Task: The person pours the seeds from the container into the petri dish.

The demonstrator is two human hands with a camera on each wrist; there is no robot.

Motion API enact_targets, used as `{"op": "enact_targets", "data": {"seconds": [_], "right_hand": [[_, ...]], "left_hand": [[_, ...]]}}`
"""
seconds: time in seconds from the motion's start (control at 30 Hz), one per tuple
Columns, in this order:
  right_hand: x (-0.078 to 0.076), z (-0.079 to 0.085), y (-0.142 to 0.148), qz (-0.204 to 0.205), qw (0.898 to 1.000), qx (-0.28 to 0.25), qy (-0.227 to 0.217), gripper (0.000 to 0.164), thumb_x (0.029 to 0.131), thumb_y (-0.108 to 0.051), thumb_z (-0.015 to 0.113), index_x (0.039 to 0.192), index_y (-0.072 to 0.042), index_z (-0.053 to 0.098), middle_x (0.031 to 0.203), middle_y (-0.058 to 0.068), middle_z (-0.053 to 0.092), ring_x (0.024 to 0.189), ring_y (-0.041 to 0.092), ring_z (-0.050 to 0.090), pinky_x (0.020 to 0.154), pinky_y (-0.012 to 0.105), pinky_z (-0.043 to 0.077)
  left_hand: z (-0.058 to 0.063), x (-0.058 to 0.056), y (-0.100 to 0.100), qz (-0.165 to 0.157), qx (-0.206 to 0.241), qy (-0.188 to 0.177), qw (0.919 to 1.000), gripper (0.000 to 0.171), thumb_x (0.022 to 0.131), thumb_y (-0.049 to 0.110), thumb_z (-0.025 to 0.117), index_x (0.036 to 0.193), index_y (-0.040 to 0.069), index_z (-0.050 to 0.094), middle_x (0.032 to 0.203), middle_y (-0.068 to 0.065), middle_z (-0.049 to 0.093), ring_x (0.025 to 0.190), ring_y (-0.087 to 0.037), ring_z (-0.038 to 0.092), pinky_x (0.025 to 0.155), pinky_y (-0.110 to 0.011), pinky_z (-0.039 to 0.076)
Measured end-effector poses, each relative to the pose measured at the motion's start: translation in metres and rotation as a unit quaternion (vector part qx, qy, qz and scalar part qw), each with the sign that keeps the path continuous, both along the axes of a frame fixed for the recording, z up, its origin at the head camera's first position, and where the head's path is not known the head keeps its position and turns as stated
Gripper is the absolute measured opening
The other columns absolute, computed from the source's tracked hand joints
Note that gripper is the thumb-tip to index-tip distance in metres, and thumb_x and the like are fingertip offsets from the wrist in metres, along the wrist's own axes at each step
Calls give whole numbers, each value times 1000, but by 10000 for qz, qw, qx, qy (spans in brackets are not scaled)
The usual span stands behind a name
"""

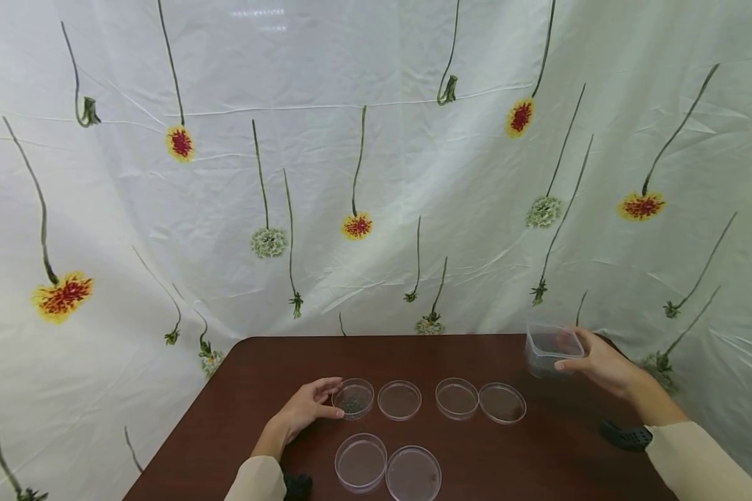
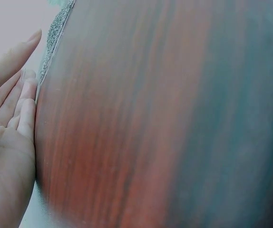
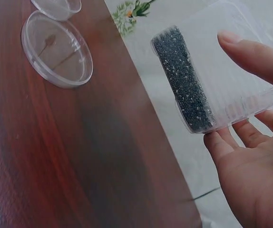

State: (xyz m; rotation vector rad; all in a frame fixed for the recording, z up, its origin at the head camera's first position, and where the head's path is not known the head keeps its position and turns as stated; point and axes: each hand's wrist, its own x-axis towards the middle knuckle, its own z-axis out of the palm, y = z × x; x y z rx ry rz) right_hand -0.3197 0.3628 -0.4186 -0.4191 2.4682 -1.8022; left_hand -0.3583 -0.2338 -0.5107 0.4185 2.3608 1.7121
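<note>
At the right back of the table, my right hand (image 1: 604, 362) grips a clear plastic container (image 1: 537, 362) by its side, thumb across one wall and fingers on another. In the right wrist view, a layer of small dark seeds (image 3: 181, 78) fills its bottom. My left hand (image 1: 303, 410) rests on the table beside the leftmost petri dish (image 1: 354, 399) of the back row, thumb and fingers spread near its rim. Some seeds lie in that dish. In the left wrist view, the fingers look fairly straight, next to a band of speckled seeds (image 2: 55, 38).
In the back row stand three more clear petri dishes: one (image 1: 400, 401) left of centre, another (image 1: 457, 399), and a third (image 1: 503, 403) at the right. Two dishes (image 1: 361, 463) (image 1: 413, 474) sit nearer the front. A flower-print cloth (image 1: 326, 278) hangs behind the brown table (image 1: 257, 369).
</note>
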Motion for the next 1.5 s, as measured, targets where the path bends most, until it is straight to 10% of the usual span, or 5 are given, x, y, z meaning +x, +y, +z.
{"op": "enact_targets", "data": {"seconds": [0.43,0.77,1.03,1.23,1.5], "right_hand": [[14,-41,21,-121,9992,-305,-229,83,94,1,72,151,14,13,151,40,20,112,-2,49,85,29,52],[22,-71,34,-74,9957,-228,-900,88,98,-4,69,154,12,4,156,41,11,143,56,20,93,34,51],[25,-83,39,217,9935,-510,-994,81,100,-4,66,154,7,7,159,38,3,111,-14,46,92,27,51],[23,-79,41,394,9935,-333,-1013,87,102,-5,65,155,10,-2,159,43,0,116,-8,43,93,30,51],[22,-69,40,532,9927,61,-1080,96,100,-5,67,157,8,-10,158,45,0,144,62,2,103,49,43]], "left_hand": [[3,0,-3,-155,114,-39,9998,76,85,2,85,150,-7,47,151,-29,47,146,-46,33,118,-54,28],[3,1,-1,-208,162,12,9997,76,85,1,85,149,-8,46,151,-30,46,146,-47,33,118,-55,28],[3,1,-3,-199,185,11,9996,76,85,0,85,149,-8,46,151,-30,46,146,-47,34,119,-54,27],[4,1,-3,-204,199,-15,9996,77,85,0,85,150,-8,45,152,-30,45,146,-47,33,119,-54,27],[3,-1,-3,-214,141,-3,9997,78,84,2,86,150,-8,45,152,-30,45,146,-47,33,118,-53,28]]}}
